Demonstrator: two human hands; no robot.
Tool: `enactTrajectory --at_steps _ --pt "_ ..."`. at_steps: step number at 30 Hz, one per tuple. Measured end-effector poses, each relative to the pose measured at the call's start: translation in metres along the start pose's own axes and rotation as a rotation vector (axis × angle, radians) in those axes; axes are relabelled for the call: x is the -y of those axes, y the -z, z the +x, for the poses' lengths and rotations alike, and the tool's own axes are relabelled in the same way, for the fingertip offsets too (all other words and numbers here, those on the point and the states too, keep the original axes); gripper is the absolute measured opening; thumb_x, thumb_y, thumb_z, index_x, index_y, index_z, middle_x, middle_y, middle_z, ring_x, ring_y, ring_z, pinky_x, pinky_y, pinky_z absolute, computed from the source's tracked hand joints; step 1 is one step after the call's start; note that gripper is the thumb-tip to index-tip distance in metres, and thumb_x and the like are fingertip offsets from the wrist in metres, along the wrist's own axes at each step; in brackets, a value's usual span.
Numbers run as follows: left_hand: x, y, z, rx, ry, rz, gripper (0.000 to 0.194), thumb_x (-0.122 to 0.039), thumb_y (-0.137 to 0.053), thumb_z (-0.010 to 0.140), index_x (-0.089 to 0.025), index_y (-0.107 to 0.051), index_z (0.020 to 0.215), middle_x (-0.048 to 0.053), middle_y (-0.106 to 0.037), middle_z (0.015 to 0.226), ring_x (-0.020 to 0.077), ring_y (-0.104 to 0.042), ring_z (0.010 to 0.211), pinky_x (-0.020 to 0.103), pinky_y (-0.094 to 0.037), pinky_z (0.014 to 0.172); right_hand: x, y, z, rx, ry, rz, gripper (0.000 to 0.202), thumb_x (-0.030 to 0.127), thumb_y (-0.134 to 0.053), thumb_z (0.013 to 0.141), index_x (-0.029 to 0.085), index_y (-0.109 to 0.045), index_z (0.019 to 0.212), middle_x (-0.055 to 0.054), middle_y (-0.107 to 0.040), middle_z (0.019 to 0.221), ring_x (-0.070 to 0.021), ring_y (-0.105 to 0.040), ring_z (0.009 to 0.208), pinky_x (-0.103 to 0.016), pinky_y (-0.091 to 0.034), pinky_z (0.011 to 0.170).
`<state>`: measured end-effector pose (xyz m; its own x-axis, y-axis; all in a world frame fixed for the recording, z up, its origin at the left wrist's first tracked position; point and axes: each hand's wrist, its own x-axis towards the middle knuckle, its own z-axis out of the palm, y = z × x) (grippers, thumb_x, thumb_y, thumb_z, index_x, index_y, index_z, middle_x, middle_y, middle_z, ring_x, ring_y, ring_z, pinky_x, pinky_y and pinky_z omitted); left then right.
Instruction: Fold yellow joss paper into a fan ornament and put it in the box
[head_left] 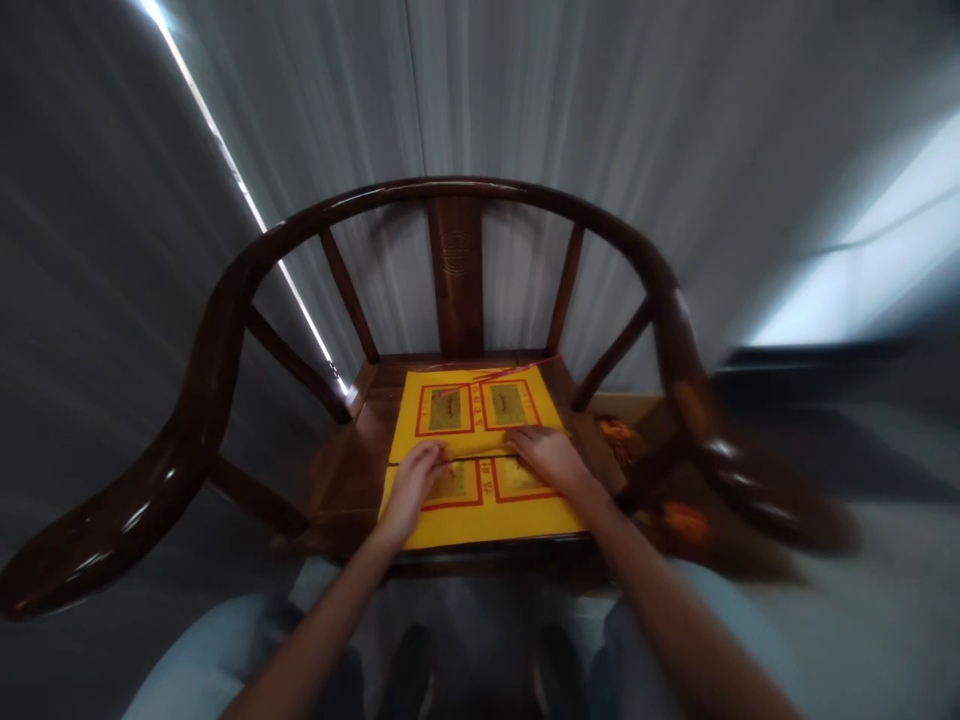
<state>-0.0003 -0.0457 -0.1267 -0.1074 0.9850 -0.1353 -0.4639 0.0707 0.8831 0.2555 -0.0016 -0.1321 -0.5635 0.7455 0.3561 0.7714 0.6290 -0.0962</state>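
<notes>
Yellow joss paper (480, 443) lies on the wooden chair's seat, printed with red frames, red characters and gold squares. A raised edge or fold crosses its middle, and a second yellow printed part (495, 525) spreads on the near side. My left hand (411, 488) pinches this edge near its left end, fingers closed. At the right, my right hand (546, 456) has its fingers curled over the same edge, gripping it. Whether this is one folded sheet or two stacked ones, I cannot tell. A thin red string (517, 370) rests across the far edge.
The dark wooden armchair (457, 187) curves around the paper with its back rail and arms. Grey corrugated sheeting (495, 90) stands behind. Orange items in a box (619, 430) sit at the right below the arm, blurred. My knees are against the front.
</notes>
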Motion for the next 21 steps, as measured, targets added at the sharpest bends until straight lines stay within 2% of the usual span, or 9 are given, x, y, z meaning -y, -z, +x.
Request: enactTrajectory --at_steps 2,5,7,8,12,17,21 --pt "0.006 -0.006 -0.005 0.112 -0.195 0.358 0.016 -0.033 -0.063 0.084 -0.017 -0.067 0.086 0.005 -0.066 0.086 0.0196 -0.064 0.086 0.036 -0.051 0.087 0.002 0.002 0.003 0.035 0.013 -0.059 0.02 0.023 -0.053 0.096 0.018 -0.062 0.113 -0.01 -0.07 0.103 -0.0212 -0.065 0.098 -0.03 -0.047 0.086" --pt "0.014 -0.014 -0.016 0.382 -0.493 0.926 0.015 -0.028 -0.056 0.089 -0.021 -0.067 0.096 0.006 -0.065 0.1 0.0232 -0.058 0.101 0.041 -0.045 0.095 0.004 0.004 0.008 0.1 0.034 -0.115 0.021 0.018 -0.056 0.093 0.016 -0.06 0.113 -0.012 -0.069 0.105 -0.0225 -0.064 0.098 -0.031 -0.046 0.085" --pt "0.018 -0.016 -0.021 0.509 -0.616 1.181 0.019 -0.025 -0.053 0.091 -0.023 -0.065 0.106 0.007 -0.063 0.109 0.025 -0.054 0.11 0.045 -0.042 0.1 0.005 0.005 0.011 0.144 0.038 -0.126 0.019 0.015 -0.056 0.092 0.015 -0.06 0.11 -0.012 -0.069 0.105 -0.0225 -0.064 0.096 -0.03 -0.046 0.085" --pt "0.019 -0.017 -0.023 0.533 -0.651 1.266 0.022 -0.025 -0.053 0.091 -0.023 -0.064 0.11 0.007 -0.061 0.114 0.0257 -0.052 0.113 0.046 -0.042 0.101 0.005 0.005 0.012 0.158 0.031 -0.126 0.021 0.014 -0.056 0.091 0.014 -0.059 0.111 -0.013 -0.068 0.105 -0.0226 -0.064 0.096 -0.03 -0.046 0.085" --pt "0.023 -0.016 -0.023 0.482 -0.691 1.396 0.033 -0.027 -0.054 0.091 -0.022 -0.055 0.124 0.011 -0.053 0.127 0.0269 -0.048 0.12 0.047 -0.042 0.103 0.006 0.001 0.016 0.188 -0.004 -0.128 0.032 0.01 -0.054 0.089 0.014 -0.054 0.121 -0.013 -0.068 0.107 -0.023 -0.063 0.098 -0.03 -0.046 0.084" --pt "0.025 -0.011 -0.017 0.478 -0.703 1.417 0.031 -0.027 -0.053 0.092 -0.021 -0.053 0.123 0.01 -0.053 0.124 0.026 -0.05 0.117 0.046 -0.044 0.102 0.01 -0.003 0.021 0.153 0.006 -0.119 0.037 0.012 -0.048 0.092 0.014 -0.051 0.129 -0.011 -0.069 0.102 -0.0215 -0.064 0.093 -0.029 -0.046 0.081" --pt "0.026 -0.009 -0.016 0.479 -0.721 1.43 0.031 -0.027 -0.053 0.091 -0.022 -0.054 0.122 0.01 -0.054 0.124 0.0267 -0.05 0.118 0.047 -0.045 0.102 0.014 0.001 0.025 0.168 0.0 -0.105 0.019 0.017 -0.047 0.095 0.017 -0.063 0.104 -0.009 -0.068 0.096 -0.0199 -0.062 0.089 -0.027 -0.043 0.078"
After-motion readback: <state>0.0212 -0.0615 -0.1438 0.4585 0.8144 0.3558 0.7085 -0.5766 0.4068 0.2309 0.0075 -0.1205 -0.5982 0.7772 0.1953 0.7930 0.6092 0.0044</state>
